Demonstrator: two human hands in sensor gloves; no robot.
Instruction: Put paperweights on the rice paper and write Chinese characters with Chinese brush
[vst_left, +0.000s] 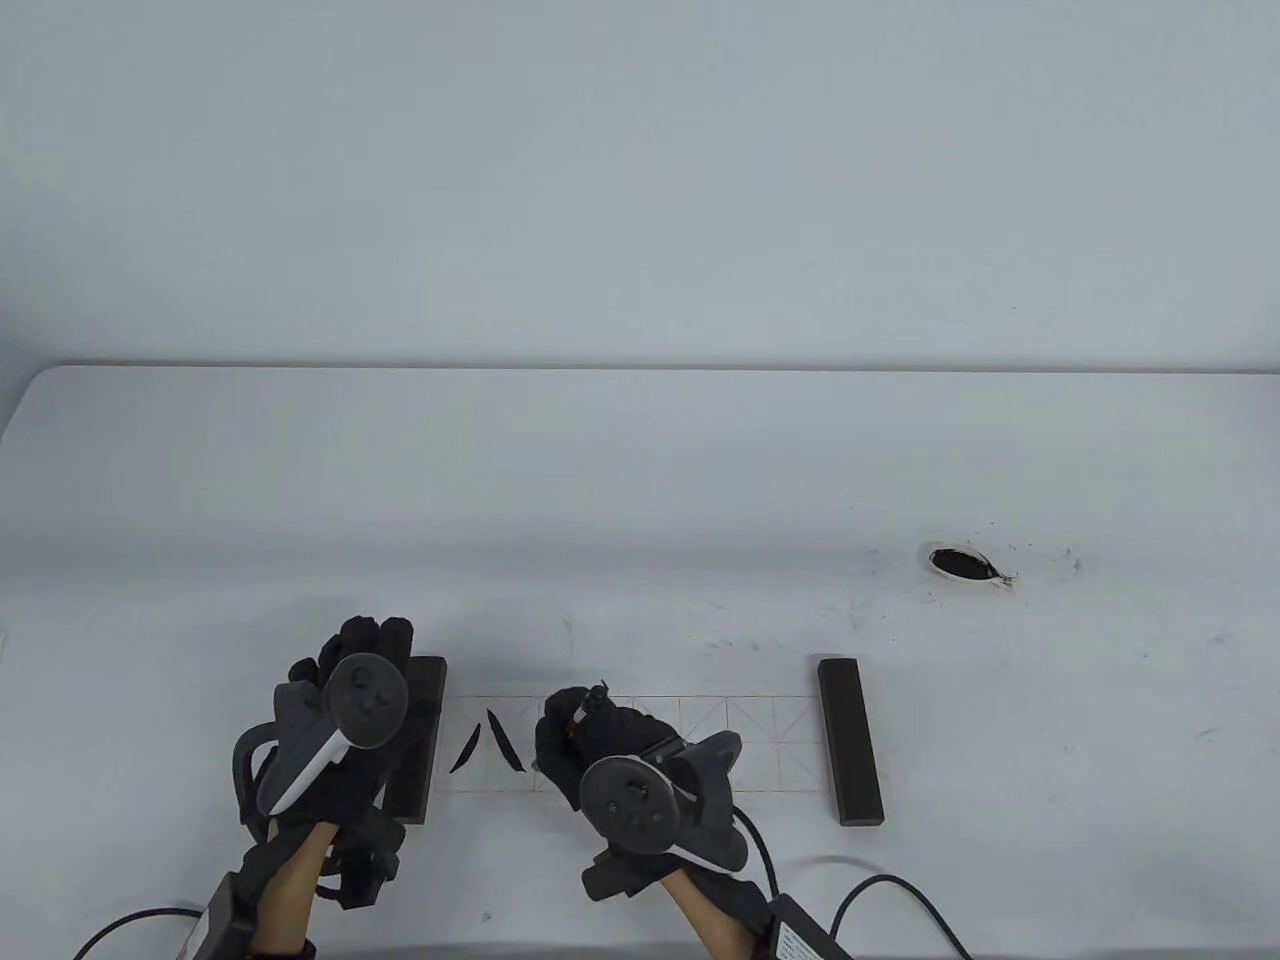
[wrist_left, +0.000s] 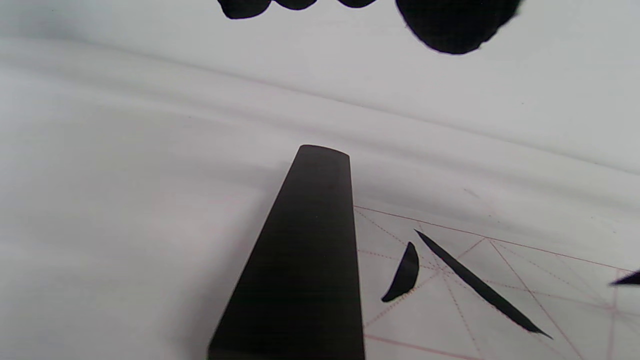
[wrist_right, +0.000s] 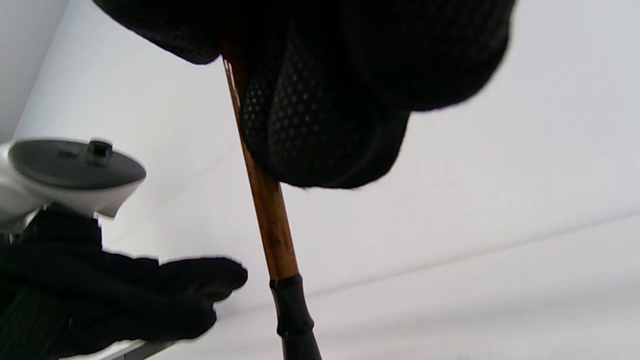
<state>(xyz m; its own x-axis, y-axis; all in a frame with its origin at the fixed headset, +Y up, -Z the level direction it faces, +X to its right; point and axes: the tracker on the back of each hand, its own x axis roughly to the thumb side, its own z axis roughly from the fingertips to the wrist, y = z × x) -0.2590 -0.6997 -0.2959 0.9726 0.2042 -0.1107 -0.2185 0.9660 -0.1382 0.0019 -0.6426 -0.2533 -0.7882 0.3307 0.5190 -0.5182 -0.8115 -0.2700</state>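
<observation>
Two strokes (vst_left: 490, 742) inked; next cell lies just right of them, under right hand (vst_left: 600, 745), its grip grasping brush (wrist_right: 270, 225) upright. Left hand (vst_left: 350, 700), relaxed, rests on left paperweight (wrist_left: 305, 260) at rice paper (vst_left: 760, 740) edge.

White table (vst_left: 640, 470), faint dark smudges near ink dish (vst_left: 962, 564) (white rim, black ink). Rice paper (wrist_left: 500, 280) white, red grid with diagonal lines, black strokes (wrist_left: 480, 285). Paperweights (vst_left: 850, 741) dark brown, near black. Brush (wrist_right: 267, 210) reddish-brown shaft, black ferrule. Gloves black mesh, both hands (vst_left: 345, 700). Trackers (vst_left: 625, 800) dark grey, white handle.
</observation>
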